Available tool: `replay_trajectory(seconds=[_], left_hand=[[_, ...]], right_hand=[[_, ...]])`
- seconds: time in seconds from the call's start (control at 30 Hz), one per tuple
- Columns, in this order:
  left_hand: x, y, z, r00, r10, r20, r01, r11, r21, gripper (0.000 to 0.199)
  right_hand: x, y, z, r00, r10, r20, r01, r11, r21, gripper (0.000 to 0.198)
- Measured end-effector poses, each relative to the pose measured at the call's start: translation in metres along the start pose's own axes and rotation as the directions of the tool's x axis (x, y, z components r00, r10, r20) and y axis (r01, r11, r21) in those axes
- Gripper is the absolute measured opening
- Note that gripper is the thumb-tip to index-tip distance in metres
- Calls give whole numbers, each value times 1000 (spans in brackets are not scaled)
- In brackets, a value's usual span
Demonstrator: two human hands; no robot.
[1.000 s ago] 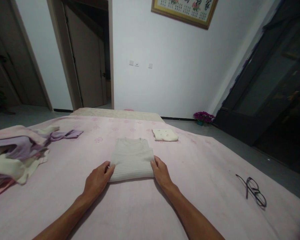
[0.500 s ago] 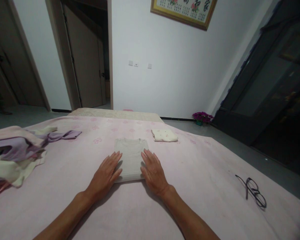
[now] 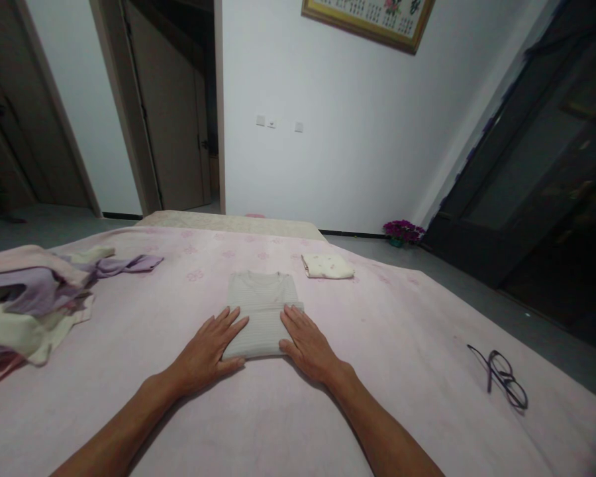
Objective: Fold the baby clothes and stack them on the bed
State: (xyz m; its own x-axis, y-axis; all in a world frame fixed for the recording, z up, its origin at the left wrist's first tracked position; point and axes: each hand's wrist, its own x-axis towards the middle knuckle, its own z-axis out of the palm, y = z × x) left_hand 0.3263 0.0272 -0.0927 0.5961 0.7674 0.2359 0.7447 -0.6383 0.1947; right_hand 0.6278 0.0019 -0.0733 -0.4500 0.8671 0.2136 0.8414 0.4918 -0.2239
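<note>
A pale grey-green ribbed shirt (image 3: 262,324) lies folded into a rectangle in the middle of the pink sheet, its neckline toward the far side. On its left edge rests my left hand (image 3: 211,344), flat with the fingers spread and the thumb near the lower edge. My right hand (image 3: 308,344) lies on the right edge, fingers stretched out. Neither hand grips the cloth. Across the middle of the shirt runs the edge of a folded layer.
A cream folded cloth (image 3: 328,265) lies beyond the shirt to the right. At the left is a heap of loose clothes (image 3: 34,291). Black-framed glasses (image 3: 505,379) lie at the right on the pink sheet (image 3: 402,344). Purple flowers (image 3: 402,230) stand on the floor behind.
My left hand has shifted slightly left and down, its thumb now lower on the shirt. The folded layer's edge now shows across the shirt. The view has tilted slightly.
</note>
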Motion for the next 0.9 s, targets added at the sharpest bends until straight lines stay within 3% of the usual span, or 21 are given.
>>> replay_trajectory(seconds=[0.1, 0.17, 0.27, 0.37, 0.5, 0.63, 0.73, 0.9], left_hand=[[-8, -3, 2, 995, 22, -100, -22, 1000, 2, 72], [-13, -4, 0, 987, 12, -158, -13, 1000, -9, 70], [-16, -2, -4, 984, -21, -179, 12, 999, -51, 76], [-14, -2, -6, 984, -58, -169, 43, 995, -91, 78], [-9, -6, -8, 981, -67, -182, 48, 993, -105, 58], [-12, -13, -12, 969, 33, -245, -64, 991, -117, 45], [-20, -16, -14, 960, 73, -269, -120, 979, -163, 42], [-27, -11, -20, 986, 30, -164, -66, 973, -223, 40]], right_hand=[[-8, 8, 1, 997, -64, -37, 65, 997, 31, 74], [-13, 12, 2, 987, -99, -123, 106, 993, 54, 71], [-18, 14, 4, 957, -135, -255, 159, 984, 75, 66], [-18, 12, 5, 940, -147, -308, 178, 981, 76, 71], [-15, 11, 3, 922, -116, -370, 154, 985, 75, 69], [-17, 8, -5, 878, -126, -462, 196, 975, 107, 57], [-22, 5, -12, 872, -184, -453, 269, 955, 129, 56], [-26, 11, -14, 923, -199, -329, 272, 942, 194, 67]])
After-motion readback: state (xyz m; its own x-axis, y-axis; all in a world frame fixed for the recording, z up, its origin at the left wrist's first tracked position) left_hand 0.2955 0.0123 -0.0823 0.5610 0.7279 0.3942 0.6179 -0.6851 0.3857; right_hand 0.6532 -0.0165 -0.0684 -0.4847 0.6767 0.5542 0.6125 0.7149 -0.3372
